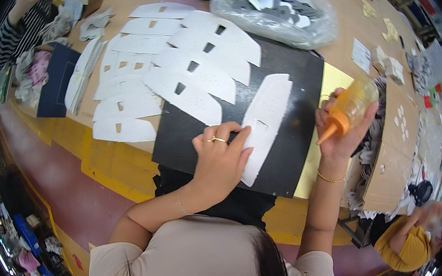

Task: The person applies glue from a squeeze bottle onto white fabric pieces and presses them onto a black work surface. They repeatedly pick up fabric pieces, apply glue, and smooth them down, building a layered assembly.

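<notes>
A long white shoe-upper-like cut piece (268, 119), with a small rectangular slot, lies slanted on a black board (304, 101). My left hand (218, 157) is at its left edge, fingers bent, with index finger and thumb gripping that edge. Raised to the right of the piece, my right hand (344, 135) is wrapped round a squeeze bottle (361, 94). The bottle is see-through with yellowish contents, and its orange nozzle tilts down to the left. Overlapping white pieces with slots (199, 67) fan out on the board's left part.
More white pieces (131, 87) lie in rows at left. A plastic bag (276, 16) of grey and white parts stands at the back. A cardboard box (391, 146) is on the right. At far left a striped sleeve (2, 47) shows another person; a person in yellow (405, 243) sits right.
</notes>
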`<act>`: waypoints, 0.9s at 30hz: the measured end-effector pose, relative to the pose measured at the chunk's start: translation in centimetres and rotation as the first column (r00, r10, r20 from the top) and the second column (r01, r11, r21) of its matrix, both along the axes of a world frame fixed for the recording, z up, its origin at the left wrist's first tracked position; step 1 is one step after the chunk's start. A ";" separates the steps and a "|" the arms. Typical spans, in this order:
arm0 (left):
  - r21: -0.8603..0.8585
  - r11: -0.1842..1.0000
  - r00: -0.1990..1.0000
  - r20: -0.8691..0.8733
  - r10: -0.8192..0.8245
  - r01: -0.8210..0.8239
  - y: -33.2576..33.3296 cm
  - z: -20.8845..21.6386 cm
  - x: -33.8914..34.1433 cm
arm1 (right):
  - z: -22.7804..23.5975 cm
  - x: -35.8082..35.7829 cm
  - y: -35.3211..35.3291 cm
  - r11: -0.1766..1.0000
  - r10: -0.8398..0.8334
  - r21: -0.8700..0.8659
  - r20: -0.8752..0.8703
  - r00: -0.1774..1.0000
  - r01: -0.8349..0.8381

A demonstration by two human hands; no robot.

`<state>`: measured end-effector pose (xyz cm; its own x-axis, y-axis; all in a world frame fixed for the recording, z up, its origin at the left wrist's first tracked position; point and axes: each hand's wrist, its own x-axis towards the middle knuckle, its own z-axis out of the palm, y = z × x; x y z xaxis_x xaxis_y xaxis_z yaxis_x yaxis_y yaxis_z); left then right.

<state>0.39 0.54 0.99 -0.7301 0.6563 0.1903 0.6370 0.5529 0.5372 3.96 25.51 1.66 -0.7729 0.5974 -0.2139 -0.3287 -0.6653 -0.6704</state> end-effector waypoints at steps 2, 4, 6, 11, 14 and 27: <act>0.025 0.999 0.999 0.040 0.023 -0.024 -0.1 -0.1 -0.1 | -0.1 0.2 0.1 0.999 0.047 -0.004 -0.032 0.998 -0.048; 0.021 0.999 0.996 0.081 0.039 -0.041 0.0 -0.2 -0.1 | -0.3 0.5 0.6 0.994 0.099 0.045 -0.057 0.993 -0.096; 0.031 0.999 0.995 0.092 0.039 -0.042 -0.1 -0.4 -0.2 | -0.2 0.5 0.4 0.993 0.108 0.057 -0.064 0.992 -0.105; 0.075 0.997 0.993 0.121 0.001 -0.010 0.0 -0.5 -0.2 | -0.4 0.4 0.4 0.986 0.151 0.082 -0.081 0.985 -0.144; 0.087 0.996 0.992 0.119 -0.037 0.027 0.4 0.0 -0.2 | -0.4 0.4 0.5 0.988 0.119 0.103 -0.054 0.991 -0.113; 0.235 0.967 0.582 0.802 -0.136 -0.097 -6.5 5.1 -5.5 | -0.6 0.8 1.5 0.990 0.109 0.098 -0.062 0.992 -0.103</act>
<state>-5.14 -5.99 6.09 -0.6423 0.6935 -0.3264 -0.1169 0.3323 0.9359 4.79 27.01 1.07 -0.8435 0.5265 -0.1065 -0.3058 -0.6336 -0.7107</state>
